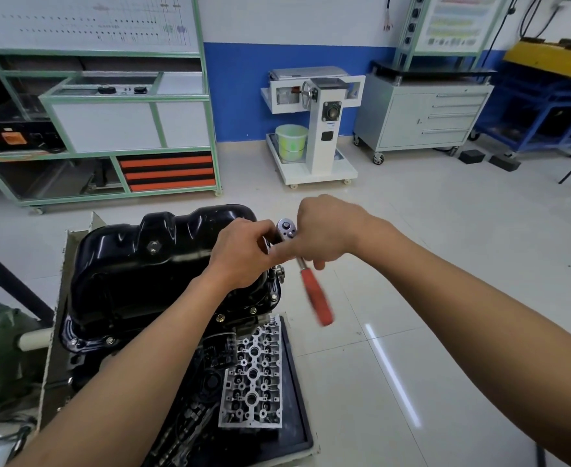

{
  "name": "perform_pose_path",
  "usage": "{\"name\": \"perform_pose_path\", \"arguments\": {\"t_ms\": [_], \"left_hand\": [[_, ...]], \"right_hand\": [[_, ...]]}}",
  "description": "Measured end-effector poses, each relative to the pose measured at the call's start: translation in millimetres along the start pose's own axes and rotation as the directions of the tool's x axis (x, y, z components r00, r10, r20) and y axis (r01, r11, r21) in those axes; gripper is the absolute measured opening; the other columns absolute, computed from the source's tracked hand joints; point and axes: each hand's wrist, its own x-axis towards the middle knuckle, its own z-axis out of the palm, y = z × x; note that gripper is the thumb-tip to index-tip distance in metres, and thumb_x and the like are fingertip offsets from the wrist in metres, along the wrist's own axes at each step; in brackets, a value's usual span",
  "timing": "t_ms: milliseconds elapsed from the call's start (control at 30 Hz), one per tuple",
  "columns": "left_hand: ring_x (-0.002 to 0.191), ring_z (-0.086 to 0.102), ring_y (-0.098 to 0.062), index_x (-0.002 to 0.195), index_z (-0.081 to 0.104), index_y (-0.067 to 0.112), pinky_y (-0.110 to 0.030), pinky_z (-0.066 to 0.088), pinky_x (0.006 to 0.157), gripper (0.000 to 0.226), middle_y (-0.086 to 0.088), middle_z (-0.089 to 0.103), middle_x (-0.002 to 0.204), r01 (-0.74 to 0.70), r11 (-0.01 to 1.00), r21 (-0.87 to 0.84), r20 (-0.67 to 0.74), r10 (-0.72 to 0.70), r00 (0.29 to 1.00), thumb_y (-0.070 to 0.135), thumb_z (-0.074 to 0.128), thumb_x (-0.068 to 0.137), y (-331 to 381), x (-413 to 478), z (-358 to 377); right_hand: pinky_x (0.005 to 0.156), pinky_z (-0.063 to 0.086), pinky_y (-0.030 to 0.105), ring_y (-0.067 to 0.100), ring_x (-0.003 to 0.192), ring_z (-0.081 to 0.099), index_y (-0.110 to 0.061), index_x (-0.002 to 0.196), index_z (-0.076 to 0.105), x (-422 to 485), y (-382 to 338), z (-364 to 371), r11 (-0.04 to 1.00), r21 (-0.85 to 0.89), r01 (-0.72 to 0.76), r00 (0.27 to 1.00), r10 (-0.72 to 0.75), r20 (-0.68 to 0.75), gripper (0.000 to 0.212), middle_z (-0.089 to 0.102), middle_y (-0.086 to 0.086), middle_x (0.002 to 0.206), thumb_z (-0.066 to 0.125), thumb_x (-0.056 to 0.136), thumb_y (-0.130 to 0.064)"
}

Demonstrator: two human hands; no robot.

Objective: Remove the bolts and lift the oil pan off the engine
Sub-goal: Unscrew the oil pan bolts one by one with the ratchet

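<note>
Desk: Fingers first. What do they hold?

Photographer: The left hand's fingers curl tight round the drive end of a ratchet wrench, just under its chrome head. The right hand's fingers wrap the steel shank above the red handle, which slants down to the right, blurred.

Desk: And the hands themselves?

Photographer: Left hand and right hand sit close together over the right-hand edge of the oil pan, with bare forearms reaching in from the bottom of the frame.

Desk: Where is the pan?

Photographer: Black and glossy, it is seated on the upturned engine, with its drain plug facing the camera. Bolts show along the near flange. The left hand hides the tool's lower end.

Desk: Around it?

Photographer: A bare cylinder head lies on a black tray just beside the engine. Well behind, on the tiled floor, are a white engine stand with a green bucket and a grey drawer cabinet.
</note>
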Motion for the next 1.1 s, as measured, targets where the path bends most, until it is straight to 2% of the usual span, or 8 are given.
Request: {"name": "perform_pose_path", "arguments": {"t_ms": [167,300,433,567,633,767,900,1100], "left_hand": [[0.059,0.046,-0.019,0.071,0.060,0.016,-0.038,0.044,0.059,0.042,0.005,0.054,0.058,-0.019,1.000,0.005,-0.001,0.019,1.000,0.053,0.042,0.065,-1.2,2.0,1.4],[0.057,0.044,-0.015,0.066,0.052,0.030,-0.032,0.036,0.056,0.033,0.008,0.051,0.056,-0.060,0.998,-0.005,-0.019,0.060,0.998,0.062,0.056,0.072,-2.6,-0.3,-0.2],[0.069,0.053,-0.012,0.080,0.071,0.030,-0.032,0.045,0.066,0.026,0.009,0.065,0.069,-0.068,0.997,0.032,0.003,0.068,0.998,0.054,0.080,0.077,-8.1,0.1,0.7],[0.075,0.056,-0.011,0.089,0.075,0.031,-0.017,0.039,0.072,0.018,0.013,0.067,0.067,-0.044,0.999,0.019,0.057,0.043,0.997,0.041,0.086,0.078,-8.1,0.8,-2.6],[0.076,0.060,-0.005,0.094,0.075,0.034,-0.016,0.037,0.072,0.017,0.011,0.068,0.064,-0.034,0.999,-0.008,0.083,0.035,0.996,0.036,0.085,0.081,-5.8,0.8,-5.6],[0.072,0.062,-0.001,0.101,0.075,0.031,-0.023,0.039,0.072,0.017,0.011,0.070,0.066,-0.003,1.000,-0.028,0.130,0.007,0.991,0.031,0.081,0.085,-2.7,1.5,-9.8],[0.070,0.063,-0.009,0.099,0.075,0.030,-0.022,0.043,0.070,0.018,0.010,0.068,0.063,-0.001,1.000,-0.022,0.090,0.003,0.996,0.033,0.083,0.083,-1.1,0.3,-7.8],[0.071,0.062,-0.004,0.095,0.074,0.032,-0.020,0.039,0.067,0.014,0.011,0.068,0.060,-0.001,1.000,-0.003,0.033,0.001,0.999,0.037,0.082,0.084,-1.9,0.7,-2.2]], "right_hand": [[0.066,0.053,0.031,0.008,0.054,0.060,-0.017,0.062,0.063,0.5,-8.1,12.1,0.996,0.091,0.003,0.999,-0.008,0.049,0.052,0.066,-0.003,0.048,0.049,0.083,-0.063],[0.057,0.047,0.033,0.021,0.063,0.059,-0.016,0.064,0.051,0.3,-7.7,5.9,0.994,0.100,0.052,0.999,-0.053,0.007,0.042,0.062,-0.001,0.057,0.065,0.086,-0.050],[0.054,0.029,0.029,0.022,0.063,0.045,-0.013,0.073,0.042,-4.3,-4.7,1.2,0.968,-0.243,0.067,0.979,-0.111,-0.171,0.032,0.039,0.000,0.070,0.067,0.089,-0.025],[0.065,0.036,0.034,0.032,0.080,0.049,-0.018,0.090,0.054,-3.4,-2.5,-1.6,0.909,-0.405,0.092,0.926,-0.228,-0.300,0.014,0.039,0.003,0.074,0.057,0.088,-0.004],[0.070,0.042,0.036,0.033,0.102,0.057,-0.019,0.108,0.066,3.2,1.4,-2.1,0.920,-0.340,0.196,0.923,-0.290,-0.252,0.031,0.060,0.008,0.108,0.053,0.087,-0.001],[0.098,0.047,0.047,0.028,0.138,0.040,-0.025,0.133,0.061,12.5,7.2,3.0,0.900,-0.256,0.353,0.900,-0.401,-0.171,0.057,0.036,-0.002,0.159,0.055,0.084,0.004],[0.091,0.049,0.046,0.031,0.125,0.048,-0.018,0.124,0.065,11.4,10.0,5.6,0.911,-0.229,0.344,0.895,-0.392,-0.214,0.046,0.047,0.001,0.149,0.053,0.083,0.000],[0.056,0.034,0.030,0.030,0.073,0.054,-0.018,0.078,0.057,4.4,16.2,1.9,0.987,-0.154,0.051,0.938,-0.100,-0.332,0.011,0.053,0.004,0.081,0.063,0.085,-0.024]]}}
